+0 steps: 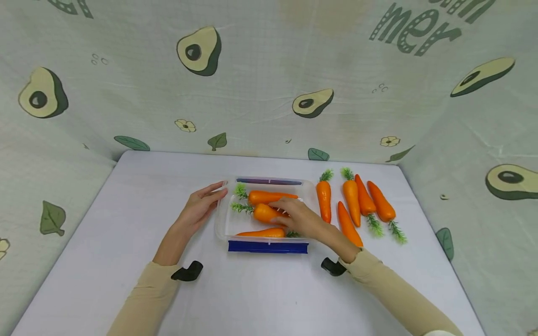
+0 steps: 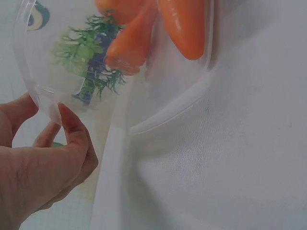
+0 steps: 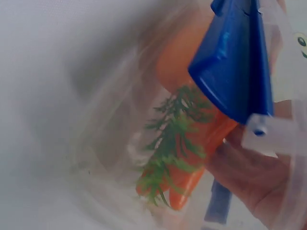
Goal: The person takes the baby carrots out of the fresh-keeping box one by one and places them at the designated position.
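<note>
A clear plastic container (image 1: pixel 222 228) with blue side clips stands in the middle of the table. My left hand (image 1: pixel 199 208) pinches its far left corner; the left wrist view shows thumb and fingers (image 2: pixel 72 127) on the rim. My right hand (image 1: pixel 300 217) reaches inside and grips the middle carrot (image 1: pixel 265 213), whose green top points left. Behind it in the container lies another carrot (image 1: pixel 269 196), and a third carrot (image 1: pixel 265 233) lies along the near wall, its top to the right. In the right wrist view the container wall and blue clip (image 3: pixel 230 62) partly cover the right hand.
Several carrots lie right of the container: an upright-pointing carrot (image 1: pixel 323 200) closest to it, a carrot (image 1: pixel 349 224) partly near my right forearm, and a carrot (image 1: pixel 381 201) farthest right. A fabric backdrop (image 1: pixel 260 93) with avocado prints rises behind the white table (image 1: pixel 168 168).
</note>
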{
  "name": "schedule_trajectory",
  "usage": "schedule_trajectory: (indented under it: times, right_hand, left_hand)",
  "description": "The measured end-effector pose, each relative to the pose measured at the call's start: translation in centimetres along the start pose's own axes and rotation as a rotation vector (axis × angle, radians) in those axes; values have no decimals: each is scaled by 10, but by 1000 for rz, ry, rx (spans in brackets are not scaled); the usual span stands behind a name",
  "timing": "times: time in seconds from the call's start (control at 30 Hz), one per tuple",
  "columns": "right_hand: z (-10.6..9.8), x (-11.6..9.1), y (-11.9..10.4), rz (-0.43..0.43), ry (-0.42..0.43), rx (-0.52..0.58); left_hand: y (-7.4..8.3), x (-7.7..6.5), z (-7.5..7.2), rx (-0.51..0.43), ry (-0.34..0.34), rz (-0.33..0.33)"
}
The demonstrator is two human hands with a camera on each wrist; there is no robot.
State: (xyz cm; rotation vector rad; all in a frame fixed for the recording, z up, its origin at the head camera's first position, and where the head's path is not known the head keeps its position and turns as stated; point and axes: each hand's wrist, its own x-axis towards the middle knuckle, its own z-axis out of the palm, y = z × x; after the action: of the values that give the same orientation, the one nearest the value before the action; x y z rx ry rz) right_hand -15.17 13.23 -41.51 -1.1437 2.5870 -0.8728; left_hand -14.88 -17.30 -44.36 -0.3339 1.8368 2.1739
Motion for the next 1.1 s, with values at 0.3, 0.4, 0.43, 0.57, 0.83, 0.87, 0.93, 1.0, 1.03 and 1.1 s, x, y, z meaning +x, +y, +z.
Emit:
schedule_trajectory:
  times: [0.3, 0.4, 0.43, 0.57, 0.83, 0.87, 0.93, 1.0, 1.03, 1.1]
  right_hand:
    - [-19, -10, -1, 27, 163, 126]
    - [-27, -13, -4, 58, 214, 191]
    - [-29, -14, -5, 69, 235, 205]
    - [-40, -20, -10, 98, 309, 259]
    - [-56, -34, -13, 176, 403, 250]
    - [-59, -36, -13, 202, 406, 254]
    - [-64, -41, -14, 251, 407, 267]
    - [-68, -47, -16, 296, 409, 283]
    - [-71, -50, -16, 315, 411, 296]
    - [-74, -56, -16, 344, 420, 313]
  left_hand:
    - [1, 0, -2, -10, -10, -9]
    - [1, 0, -3, 3, -9, -15]
    - [1, 0, -3, 5, -7, -17]
    - [2, 0, -3, 5, -17, -17]
    - [2, 2, -3, 8, -28, -8]
    - [2, 2, -3, 8, -24, -8]
    - [2, 2, -3, 13, -23, -10]
    - [2, 3, -4, 10, -19, -13]
    - [2, 2, -4, 8, -19, -15]
    - [2, 2, -4, 12, -25, -16]
